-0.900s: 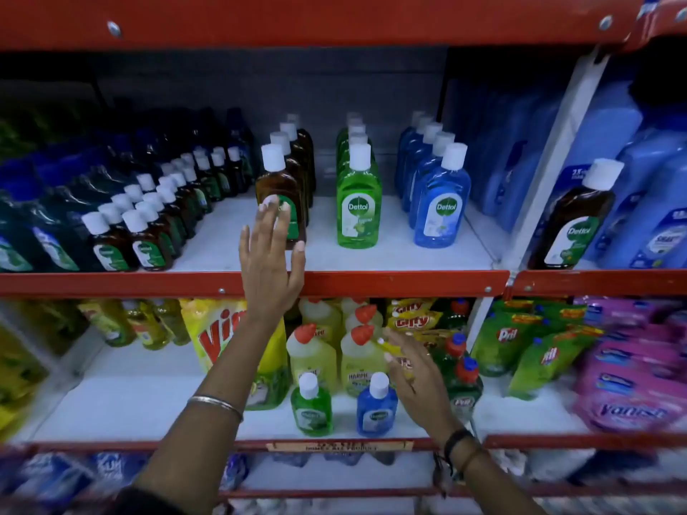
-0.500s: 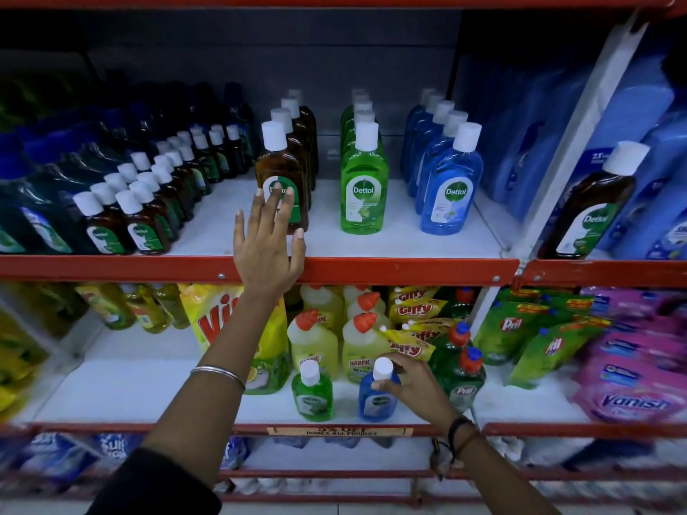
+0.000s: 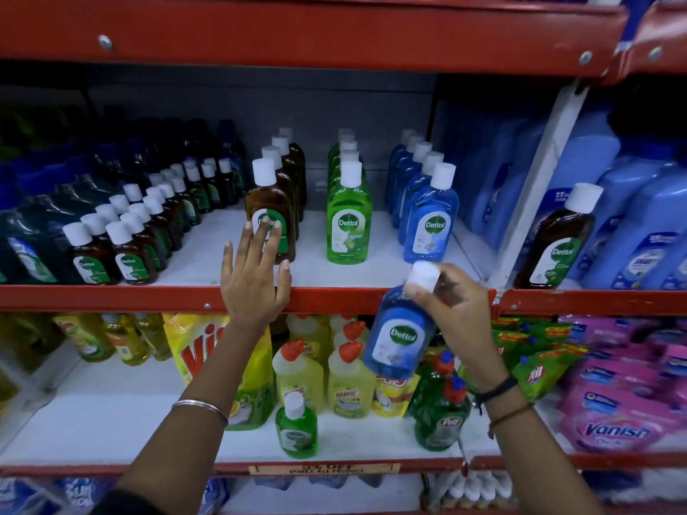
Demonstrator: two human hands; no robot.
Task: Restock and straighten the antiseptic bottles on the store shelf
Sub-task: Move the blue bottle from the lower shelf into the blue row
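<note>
My right hand [image 3: 455, 310] grips a small blue antiseptic bottle [image 3: 397, 336] near its white cap, tilted, in front of the red edge of the upper shelf [image 3: 111, 297]. My left hand [image 3: 254, 276] is spread flat with its fingertips against the front brown antiseptic bottle [image 3: 270, 213]. On that shelf stand a brown row, a green row [image 3: 347, 213] and a blue row [image 3: 431, 217]. A small green antiseptic bottle [image 3: 296, 429] stands alone at the front of the lower shelf.
Small brown bottles [image 3: 126, 247] crowd the upper shelf's left. One brown bottle [image 3: 557, 243] stands right of the white divider [image 3: 535, 195] among blue detergent bottles. The lower shelf holds yellow cleaner bottles [image 3: 349, 381], green dish-soap bottles [image 3: 440, 414] and pink pouches [image 3: 617, 421].
My right hand took hold of the small blue bottle on the lower shelf and lifted it to the upper shelf's edge. My left hand stayed at the brown bottle.
</note>
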